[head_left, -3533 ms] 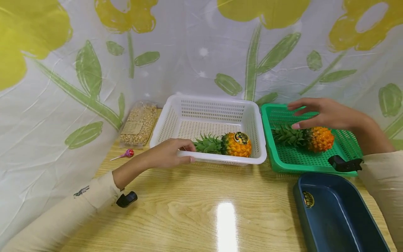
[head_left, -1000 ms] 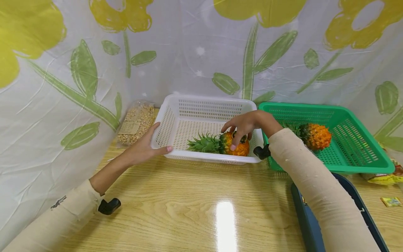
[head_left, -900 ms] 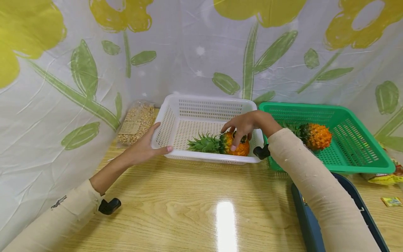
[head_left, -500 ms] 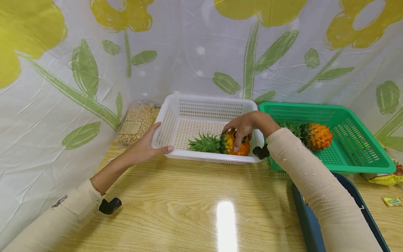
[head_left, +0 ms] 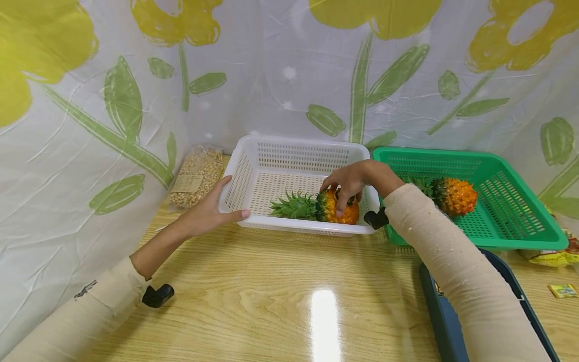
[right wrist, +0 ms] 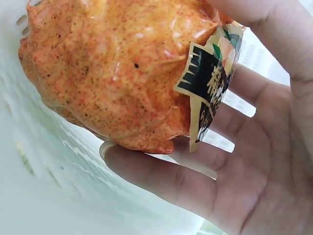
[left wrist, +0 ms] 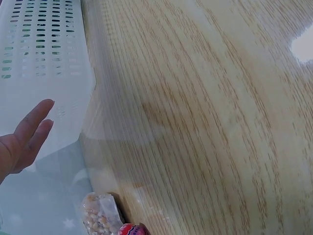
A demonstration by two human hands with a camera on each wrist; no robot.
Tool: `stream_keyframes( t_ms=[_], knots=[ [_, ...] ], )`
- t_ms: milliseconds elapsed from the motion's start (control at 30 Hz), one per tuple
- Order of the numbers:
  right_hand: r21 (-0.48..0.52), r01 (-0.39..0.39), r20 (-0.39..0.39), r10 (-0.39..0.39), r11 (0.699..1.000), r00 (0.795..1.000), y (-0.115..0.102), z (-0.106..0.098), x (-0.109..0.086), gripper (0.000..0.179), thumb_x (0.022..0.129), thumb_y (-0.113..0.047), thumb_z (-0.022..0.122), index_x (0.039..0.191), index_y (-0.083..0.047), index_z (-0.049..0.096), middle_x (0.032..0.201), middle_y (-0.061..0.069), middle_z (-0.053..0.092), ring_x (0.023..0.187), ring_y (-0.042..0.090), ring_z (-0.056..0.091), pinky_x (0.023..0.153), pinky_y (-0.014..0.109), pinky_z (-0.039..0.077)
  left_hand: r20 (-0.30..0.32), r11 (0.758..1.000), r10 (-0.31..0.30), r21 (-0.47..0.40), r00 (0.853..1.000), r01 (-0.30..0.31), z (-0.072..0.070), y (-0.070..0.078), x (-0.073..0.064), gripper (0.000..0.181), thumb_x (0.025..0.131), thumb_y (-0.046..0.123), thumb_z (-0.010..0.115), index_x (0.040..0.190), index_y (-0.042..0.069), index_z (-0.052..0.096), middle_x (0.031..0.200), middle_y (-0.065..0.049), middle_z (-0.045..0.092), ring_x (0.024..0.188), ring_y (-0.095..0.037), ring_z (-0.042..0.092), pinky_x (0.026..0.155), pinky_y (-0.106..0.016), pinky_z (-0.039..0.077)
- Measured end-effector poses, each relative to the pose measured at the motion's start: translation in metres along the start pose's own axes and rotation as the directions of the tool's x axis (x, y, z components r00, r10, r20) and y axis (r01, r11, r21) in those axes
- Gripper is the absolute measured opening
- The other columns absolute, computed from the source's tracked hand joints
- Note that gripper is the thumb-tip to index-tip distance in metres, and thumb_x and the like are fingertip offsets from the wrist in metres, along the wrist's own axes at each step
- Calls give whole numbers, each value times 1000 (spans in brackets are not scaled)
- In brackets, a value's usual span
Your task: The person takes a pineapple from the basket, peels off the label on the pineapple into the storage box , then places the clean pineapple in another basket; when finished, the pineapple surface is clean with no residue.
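In the head view a small orange pineapple [head_left: 324,207] with green leaves lies in a white perforated basket [head_left: 298,224]. My right hand [head_left: 355,178] reaches over the basket's right part and grips the fruit, thumb in front and fingers round the far side. A black and gold label [right wrist: 210,81] shows on the pineapple in the right wrist view, facing the palm. My left hand [head_left: 204,210] rests at the white basket's front left corner, fingers stretched along the left side and thumb at the front rim. Its straight fingers [left wrist: 33,122] show against the basket in the left wrist view.
A green basket [head_left: 520,216] to the right holds another pineapple [head_left: 456,196]. Nearer stands a dark blue bin [head_left: 436,311], partly behind my right sleeve. A bag of kernels [head_left: 199,173] lies left; a lollipop [left wrist: 130,229] is beside it. A yellow packet [head_left: 563,290] lies far right.
Since the oldest frame, my right hand has moved left from over the green basket to hold the pineapple in the white one. My left hand has slid left along the rim to the corner.
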State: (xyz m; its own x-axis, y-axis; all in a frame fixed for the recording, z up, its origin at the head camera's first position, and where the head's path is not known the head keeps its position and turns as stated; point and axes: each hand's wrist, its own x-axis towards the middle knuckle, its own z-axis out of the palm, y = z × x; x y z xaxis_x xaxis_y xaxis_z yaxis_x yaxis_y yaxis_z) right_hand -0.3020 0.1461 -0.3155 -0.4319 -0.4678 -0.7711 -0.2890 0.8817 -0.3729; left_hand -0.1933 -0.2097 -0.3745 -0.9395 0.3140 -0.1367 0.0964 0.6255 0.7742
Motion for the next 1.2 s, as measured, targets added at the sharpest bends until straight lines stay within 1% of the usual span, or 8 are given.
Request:
stream_keyframes(
  t_ms=[167, 300, 400, 600, 733, 933, 1133, 1200],
  knots=[
    [3, 5, -4, -5, 1000, 1000, 0, 0, 1, 97, 83, -31, 83, 160, -18, 25, 164, 20, 22, 145, 38, 36, 100, 55, 51, -1, 1000, 2, -14, 1000, -2, 0, -1, 0, 112, 88, 49, 74, 162, 17, -3, 164, -27, 15, 145, -51, 28, 113, -72, 24],
    [-6, 3, 7, -3, 1000, 1000, -1, 1, 2, 98, 84, -31, 83, 161, -21, 23, 164, 19, 22, 144, 37, 38, 99, 54, 52, 1, 999, 18, -36, 1000, -18, 1, -3, 1, 112, 88, 46, 75, 162, 15, -3, 160, -29, 24, 141, -49, 37, 113, -69, 28],
    [-25, -2, 20, 2, 1000, 1000, -4, 1, 3, 100, 84, -29, 83, 162, -25, 21, 165, 18, 21, 146, 36, 36, 99, 54, 53, 1, 998, 23, -51, 1000, -23, 1, -4, 1, 112, 88, 44, 75, 162, 14, -3, 156, -29, 31, 138, -48, 42, 113, -67, 31],
    [-39, -21, 51, 23, 999, 998, -6, 0, 4, 102, 84, -27, 83, 162, -28, 17, 167, 16, 16, 149, 35, 31, 100, 53, 52, 0, 999, 12, -47, 1000, -12, 0, -4, 1, 112, 88, 45, 75, 162, 15, -2, 158, -29, 28, 139, -48, 40, 113, -67, 29],
    [-55, -36, 44, 39, 998, 998, -7, 0, 5, 103, 84, -28, 84, 162, -26, 17, 167, 16, 14, 149, 36, 29, 99, 51, 53, 0, 999, 11, -42, 1000, -11, 0, -3, 1, 112, 88, 46, 75, 162, 15, -3, 159, -29, 26, 140, -48, 39, 113, -68, 29],
    [-83, -60, 14, 62, 995, 998, -7, 0, 7, 101, 83, -31, 84, 161, -22, 21, 166, 17, 18, 147, 37, 33, 95, 50, 56, -2, 999, 12, -43, 1000, -12, 0, -3, 1, 112, 87, 46, 75, 162, 15, -3, 159, -29, 26, 140, -49, 39, 113, -68, 29],
    [-98, -42, 2, 42, 994, 999, -6, -1, 5, 100, 82, -34, 84, 161, -19, 24, 163, 18, 24, 145, 37, 37, 93, 50, 57, -2, 999, 14, -48, 1000, -14, 0, -3, 1, 112, 88, 45, 75, 162, 14, -3, 156, -29, 31, 138, -48, 42, 113, -66, 31],
    [-95, -35, -3, 34, 995, 999, -6, -1, 5, 100, 82, -34, 84, 160, -19, 25, 162, 18, 25, 144, 37, 38, 93, 50, 57, -1, 999, 13, -48, 1000, -13, 0, -3, 1, 112, 88, 45, 75, 162, 14, -2, 156, -29, 30, 138, -48, 42, 113, -66, 31]
  ],
)
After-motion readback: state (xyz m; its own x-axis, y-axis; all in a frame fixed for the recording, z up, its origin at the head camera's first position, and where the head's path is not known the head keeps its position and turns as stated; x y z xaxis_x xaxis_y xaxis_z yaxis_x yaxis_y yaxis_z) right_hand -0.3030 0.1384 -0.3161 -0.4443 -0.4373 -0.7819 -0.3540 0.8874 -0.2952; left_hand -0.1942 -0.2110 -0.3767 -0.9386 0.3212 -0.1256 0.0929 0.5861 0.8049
